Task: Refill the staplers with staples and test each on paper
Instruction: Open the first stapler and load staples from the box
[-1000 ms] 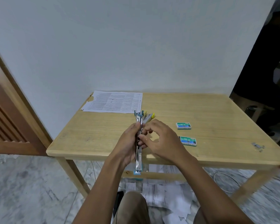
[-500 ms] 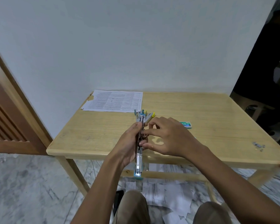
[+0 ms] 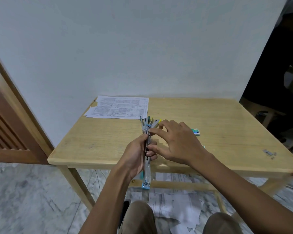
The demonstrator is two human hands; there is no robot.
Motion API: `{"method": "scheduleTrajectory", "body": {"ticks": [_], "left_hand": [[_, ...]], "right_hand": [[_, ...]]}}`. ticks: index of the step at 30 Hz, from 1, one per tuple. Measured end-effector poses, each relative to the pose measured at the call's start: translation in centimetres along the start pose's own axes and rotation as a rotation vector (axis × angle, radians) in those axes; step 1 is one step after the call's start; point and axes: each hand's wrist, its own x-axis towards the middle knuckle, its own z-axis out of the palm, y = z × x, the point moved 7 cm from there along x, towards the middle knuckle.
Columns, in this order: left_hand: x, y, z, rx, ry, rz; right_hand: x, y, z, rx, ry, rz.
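My left hand (image 3: pixel 139 154) grips a blue stapler (image 3: pixel 147 174) swung fully open, its long metal channel pointing away from me over the table's front edge. My right hand (image 3: pixel 178 144) hovers over it with fingers spread, and its index fingertip touches the far end of the channel. Just behind lie several other staplers (image 3: pixel 150 121) with yellow and blue ends. A printed sheet of paper (image 3: pixel 118 107) lies at the table's back left. One green staple box (image 3: pixel 195 131) peeks out past my right hand; a second box (image 3: pixel 203 146) is almost hidden by it.
The wooden table (image 3: pixel 227 119) stands against a white wall. Loose staple strips (image 3: pixel 269 153) lie near its right edge. Torn papers (image 3: pixel 176 205) litter the marble floor under the table. A wooden door (image 3: pixel 7 125) is on the left.
My right hand has slid from the stapler's middle toward its far end, fingers opening out, and now covers most of the nearer staple box. My left hand keeps its hold.
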Motion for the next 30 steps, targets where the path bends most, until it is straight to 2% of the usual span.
{"method": "scheduleTrajectory", "body": {"ticks": [5,8,11,14,17,22,30], "left_hand": [[0.0,-0.4,-0.4,0.018,0.022,0.001],[0.2,-0.5,-0.4,-0.004,0.022,0.0],[0.3,-0.6,-0.3,-0.03,0.01,0.002],[0.5,-0.9,-0.6,-0.035,0.024,0.005],[0.7,-1.0,-0.9,-0.047,0.042,0.015],[0.6,-0.7,-1.0,-0.061,0.041,0.027],[0.4,-0.4,-1.0,-0.048,0.072,0.036]], "right_hand": [[-0.2,0.2,0.4,0.047,-0.057,0.045],[-0.3,0.5,0.4,0.16,-0.055,0.099],[-0.8,0.8,-0.1,0.484,0.077,0.12],[-1.5,0.4,0.0,0.617,0.197,0.046],[-1.9,0.1,0.3,0.632,0.248,0.035],[-1.8,-0.9,0.0,0.491,0.295,0.017],[-1.4,-1.8,0.2,0.455,0.273,0.068]]}}
